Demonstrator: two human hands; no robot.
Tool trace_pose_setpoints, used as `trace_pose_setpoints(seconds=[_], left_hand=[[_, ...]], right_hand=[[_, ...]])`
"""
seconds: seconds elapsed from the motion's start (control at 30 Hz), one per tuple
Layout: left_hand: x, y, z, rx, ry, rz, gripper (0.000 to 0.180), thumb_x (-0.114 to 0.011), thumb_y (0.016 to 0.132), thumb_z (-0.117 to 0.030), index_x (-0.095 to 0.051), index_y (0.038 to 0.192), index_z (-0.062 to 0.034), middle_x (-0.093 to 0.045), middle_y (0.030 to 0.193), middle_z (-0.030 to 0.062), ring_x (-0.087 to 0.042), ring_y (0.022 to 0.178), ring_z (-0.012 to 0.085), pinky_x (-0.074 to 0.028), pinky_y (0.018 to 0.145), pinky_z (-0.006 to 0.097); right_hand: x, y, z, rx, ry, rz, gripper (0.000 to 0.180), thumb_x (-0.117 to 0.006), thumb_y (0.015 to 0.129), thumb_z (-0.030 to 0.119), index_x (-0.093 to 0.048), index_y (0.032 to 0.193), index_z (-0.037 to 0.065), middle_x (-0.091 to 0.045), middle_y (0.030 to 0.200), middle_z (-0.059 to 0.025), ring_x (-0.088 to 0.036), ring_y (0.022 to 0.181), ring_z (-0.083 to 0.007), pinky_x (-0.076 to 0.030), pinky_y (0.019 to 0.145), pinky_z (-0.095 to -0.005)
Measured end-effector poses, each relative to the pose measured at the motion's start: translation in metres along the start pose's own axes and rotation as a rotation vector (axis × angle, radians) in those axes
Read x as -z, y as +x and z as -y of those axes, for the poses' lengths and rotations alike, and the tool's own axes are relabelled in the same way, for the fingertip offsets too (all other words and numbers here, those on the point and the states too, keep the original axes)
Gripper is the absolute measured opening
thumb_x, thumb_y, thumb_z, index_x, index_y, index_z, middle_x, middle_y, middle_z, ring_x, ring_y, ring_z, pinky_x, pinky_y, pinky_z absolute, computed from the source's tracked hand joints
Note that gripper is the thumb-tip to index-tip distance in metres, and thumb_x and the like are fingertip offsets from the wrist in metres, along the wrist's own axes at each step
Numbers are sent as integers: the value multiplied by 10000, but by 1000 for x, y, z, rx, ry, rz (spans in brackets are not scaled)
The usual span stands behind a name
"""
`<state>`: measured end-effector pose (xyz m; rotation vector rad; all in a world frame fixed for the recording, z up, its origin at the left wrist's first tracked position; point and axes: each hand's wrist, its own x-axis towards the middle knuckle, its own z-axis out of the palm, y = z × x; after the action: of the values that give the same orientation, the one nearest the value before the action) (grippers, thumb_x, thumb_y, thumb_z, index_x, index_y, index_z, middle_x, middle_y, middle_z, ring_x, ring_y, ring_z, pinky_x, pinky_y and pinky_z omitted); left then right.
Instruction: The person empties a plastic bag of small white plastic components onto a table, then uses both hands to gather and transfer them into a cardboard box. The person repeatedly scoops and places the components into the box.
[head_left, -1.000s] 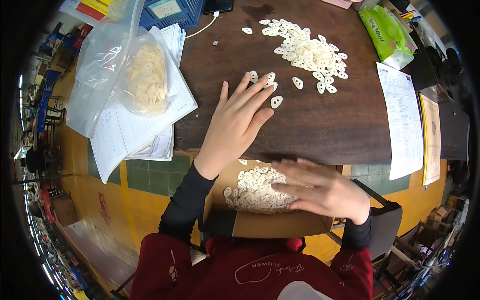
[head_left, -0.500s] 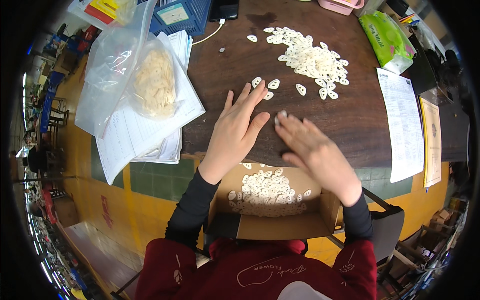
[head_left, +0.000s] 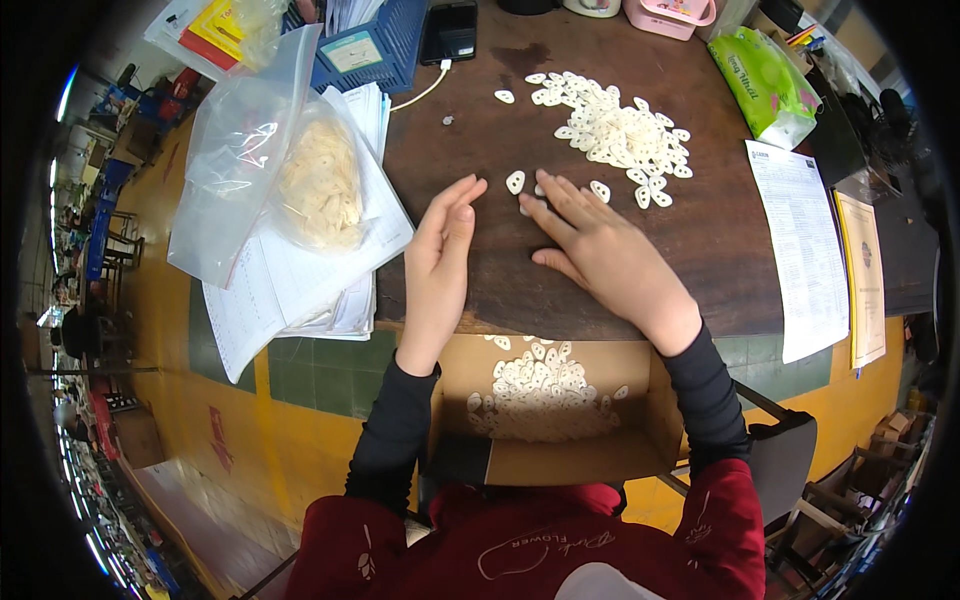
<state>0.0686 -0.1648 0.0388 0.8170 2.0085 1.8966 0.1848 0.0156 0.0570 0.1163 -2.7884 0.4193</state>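
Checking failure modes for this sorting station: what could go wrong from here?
1. Right hand covers small white pieces near the pile; a sweep may miss some.
2. The cardboard box sits below the table edge; pieces could fall past it.
3. The left hand could nudge the plastic bag and papers.

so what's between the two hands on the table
Head view: only bare dark wood between the left hand and right hand; white pieces lie past the fingertips.

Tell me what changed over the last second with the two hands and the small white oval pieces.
The right hand left the open cardboard box in the lap and moved up onto the dark wooden table, its fingertips now on loose small white oval pieces. The left hand stayed flat on the table. Neither hand grips anything. The big pile of pieces and clear plastic bag lie as before.
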Motion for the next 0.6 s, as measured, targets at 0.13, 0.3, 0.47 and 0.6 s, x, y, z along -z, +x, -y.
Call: trace_pose_setpoints(seconds=[0.13,0.3,0.47,0.6], left_hand=[[1,-3,-1,29,12,15,406,-530,1122,-257,-567,1438,-4,-663,1418,136,-583,1339,200,-418,1124,321],[-9,0,3,-247,470,112,471,-614,1045,-162,-517,1480,-11,-610,1459,199,-488,1445,390,-388,1181,462],[-25,-3,3,-352,730,190,677,-598,987,-55,-325,1606,-64,-541,1550,148,-364,1519,432,-328,1226,526],[-20,-7,-1,-262,585,250,783,-590,967,-34,-196,1644,-42,-539,1559,139,-402,1500,422,-295,1240,540]], right_hand=[[9,-37,22,-4,62,121,654,-721,937,335,-527,1509,84,-448,1611,-184,-497,1437,-376,-431,1193,-458],[44,-79,45,71,272,312,730,-802,837,308,-566,1488,79,-458,1620,-160,-518,1437,-347,-435,1200,-489],[53,-57,14,-46,221,139,726,-762,894,258,-496,1540,57,-469,1596,-208,-466,1468,-375,-402,1210,-473],[20,-17,-11,-191,56,-1,705,-710,960,302,-448,1554,29,-485,1562,-246,-462,1456,-401,-395,1203,-460]])
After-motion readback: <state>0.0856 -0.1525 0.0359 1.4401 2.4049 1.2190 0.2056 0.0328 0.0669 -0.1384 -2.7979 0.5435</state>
